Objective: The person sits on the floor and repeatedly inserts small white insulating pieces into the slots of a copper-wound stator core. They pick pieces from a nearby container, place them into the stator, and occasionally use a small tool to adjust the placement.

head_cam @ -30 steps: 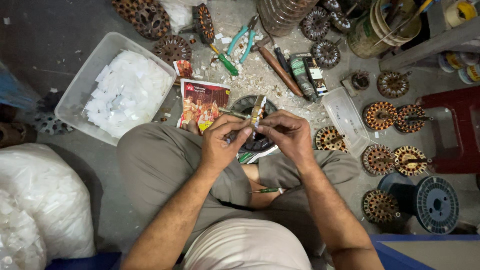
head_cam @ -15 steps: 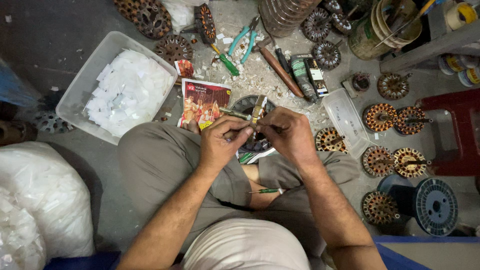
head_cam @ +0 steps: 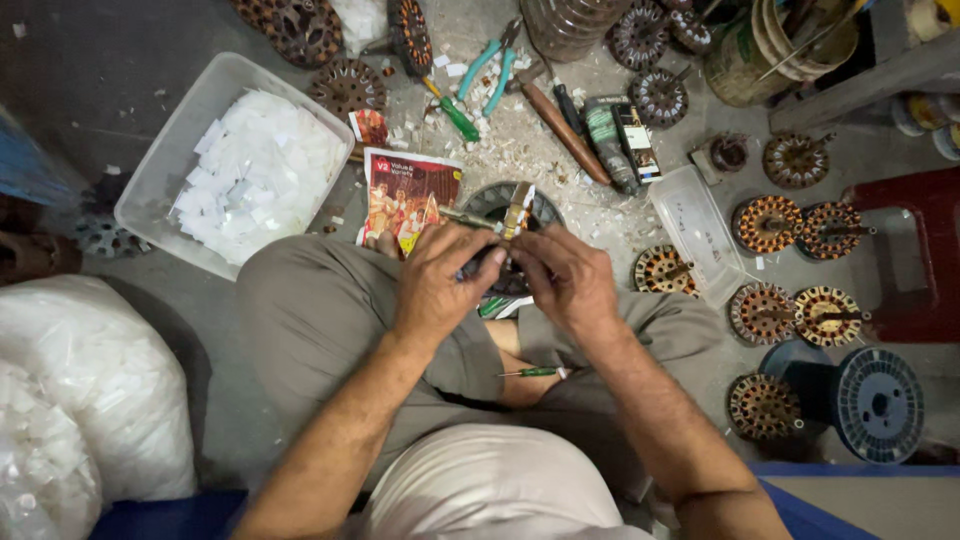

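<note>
I sit cross-legged on the floor. My left hand [head_cam: 440,280] and my right hand [head_cam: 562,275] meet over a round dark motor stator [head_cam: 497,203] in front of my knees. Both pinch a small dark part [head_cam: 484,262] between the fingertips. A thin metal tool [head_cam: 465,216] sticks out left of the fingers, and a folded strip of paper [head_cam: 518,207] stands up from the stator just above my right hand. A small green-handled screwdriver [head_cam: 533,372] lies on my lap.
A clear plastic tub of white paper slips [head_cam: 245,165] stands at left, a printed red packet [head_cam: 405,195] beside it. Teal pliers [head_cam: 490,65], a wooden-handled tool [head_cam: 560,125], several copper-wound stators [head_cam: 790,225], a wire spool [head_cam: 878,403], a red stool [head_cam: 915,250] and white sacks [head_cam: 90,390] surround me.
Both hands stay over the stator; the fingers have shifted only slightly on the small part.
</note>
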